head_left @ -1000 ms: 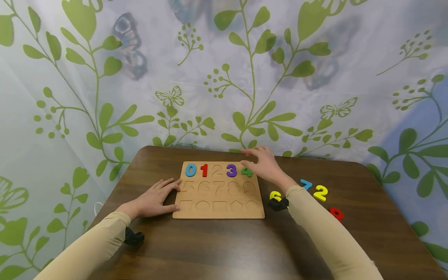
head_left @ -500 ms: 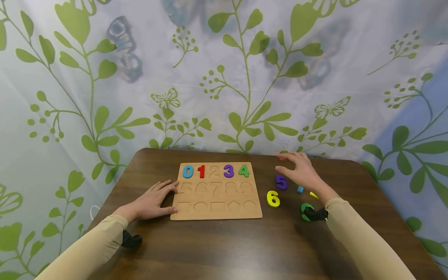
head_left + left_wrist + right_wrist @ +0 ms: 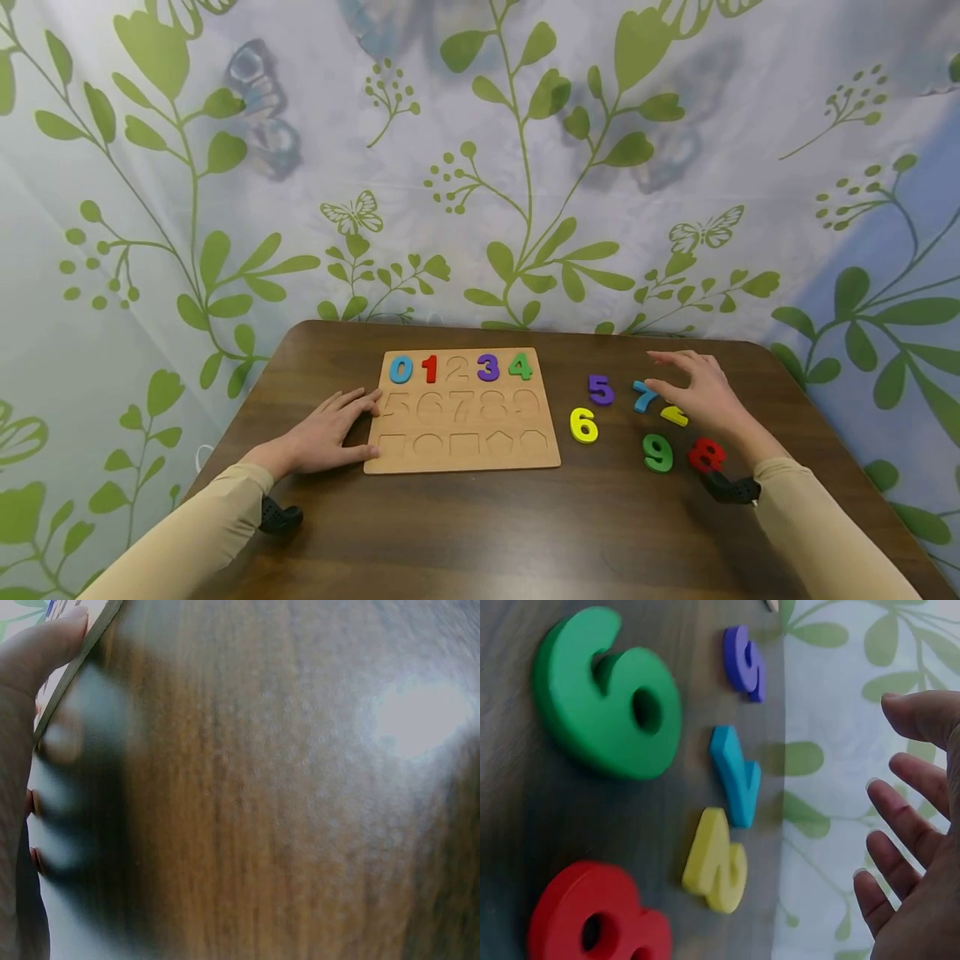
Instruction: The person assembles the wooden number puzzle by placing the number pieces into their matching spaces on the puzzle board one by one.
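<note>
As I watch from afar, the brown table (image 3: 487,533) bears a wooden board (image 3: 461,419). My left hand (image 3: 326,433) rests relaxed at its left edge; my right hand (image 3: 705,400), nearer the loose numbers, hovers with thumb and fingers apart, holding nothing. Beneath it lies the yellow 2 (image 3: 675,415), partly hidden; just left, the blue 7 (image 3: 642,397) runs roughly front to back. Blue 0 (image 3: 401,369), purple 3 (image 3: 488,367), green 4 (image 3: 521,366) and red 1 (image 3: 430,368) fill top-row slots.
</note>
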`<state>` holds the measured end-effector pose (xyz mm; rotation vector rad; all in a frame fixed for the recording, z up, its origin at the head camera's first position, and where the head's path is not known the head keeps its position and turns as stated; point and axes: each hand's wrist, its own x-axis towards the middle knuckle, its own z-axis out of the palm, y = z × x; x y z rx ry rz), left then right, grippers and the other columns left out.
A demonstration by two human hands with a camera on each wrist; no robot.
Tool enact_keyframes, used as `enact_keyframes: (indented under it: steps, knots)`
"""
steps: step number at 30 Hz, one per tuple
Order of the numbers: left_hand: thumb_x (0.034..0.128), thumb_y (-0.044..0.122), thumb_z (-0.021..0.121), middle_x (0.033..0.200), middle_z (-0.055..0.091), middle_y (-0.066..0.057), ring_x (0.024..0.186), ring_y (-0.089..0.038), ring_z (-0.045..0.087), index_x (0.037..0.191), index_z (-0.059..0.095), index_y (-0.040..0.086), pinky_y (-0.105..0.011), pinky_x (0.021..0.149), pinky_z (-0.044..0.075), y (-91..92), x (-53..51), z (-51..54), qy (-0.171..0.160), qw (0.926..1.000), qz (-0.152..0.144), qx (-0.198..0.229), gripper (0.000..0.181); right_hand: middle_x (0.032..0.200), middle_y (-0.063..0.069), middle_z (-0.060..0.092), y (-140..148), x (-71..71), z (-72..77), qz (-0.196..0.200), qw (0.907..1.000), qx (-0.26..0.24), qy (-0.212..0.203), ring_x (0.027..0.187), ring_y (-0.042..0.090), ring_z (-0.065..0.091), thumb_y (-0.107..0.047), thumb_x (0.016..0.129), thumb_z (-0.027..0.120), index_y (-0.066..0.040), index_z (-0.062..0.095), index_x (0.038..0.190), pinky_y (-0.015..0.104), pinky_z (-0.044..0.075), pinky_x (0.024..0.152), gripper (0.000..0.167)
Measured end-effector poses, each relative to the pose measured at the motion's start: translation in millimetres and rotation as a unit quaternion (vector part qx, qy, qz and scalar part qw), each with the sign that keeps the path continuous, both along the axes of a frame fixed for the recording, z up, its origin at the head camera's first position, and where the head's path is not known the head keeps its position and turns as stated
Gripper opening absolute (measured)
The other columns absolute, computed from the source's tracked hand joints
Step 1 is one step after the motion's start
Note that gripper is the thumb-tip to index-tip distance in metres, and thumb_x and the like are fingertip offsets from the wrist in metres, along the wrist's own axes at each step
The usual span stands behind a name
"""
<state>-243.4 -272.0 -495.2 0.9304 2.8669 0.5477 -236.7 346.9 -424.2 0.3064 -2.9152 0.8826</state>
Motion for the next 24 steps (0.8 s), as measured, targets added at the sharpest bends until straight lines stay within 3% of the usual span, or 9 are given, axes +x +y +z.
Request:
enact_keyframes:
  steps: [19, 24]
  knots:
    - [0.0903, 0.066, 0.066, 0.164, 0.035, -0.008, 0.15, -0.041, 0.027, 0.128, 0.055, 0.02, -0.063, 0.12, 0.016, -0.3, 1.3, -3.3, 0.005, 0.9999, -0.002, 0.01, 0.061, 0.143, 0.026, 0.05, 36, 14.5, -30.5, -0.014, 0.9997, 0.019, -0.007, 0.13, 0.053, 0.032, -0.044, 0.098, 0.069, -0.005, 0.052, 0.149, 0.07, 0.03, 0.096, 0.066]
    - [0.091, 0.064, 0.066, 0.164, 0.034, -0.009, 0.15, -0.041, 0.027, 0.139, 0.055, 0.014, -0.063, 0.119, 0.017, -0.4, 2.3, -3.2, 0.009, 0.9999, -0.005, 0.011, 0.07, 0.143, 0.028, 0.049, 44, 19.1, -38.1, -0.02, 0.9994, 0.026, -0.016, 0.128, 0.054, 0.032, -0.045, 0.099, 0.067, -0.004, 0.051, 0.149, 0.07, 0.029, 0.095, 0.067]
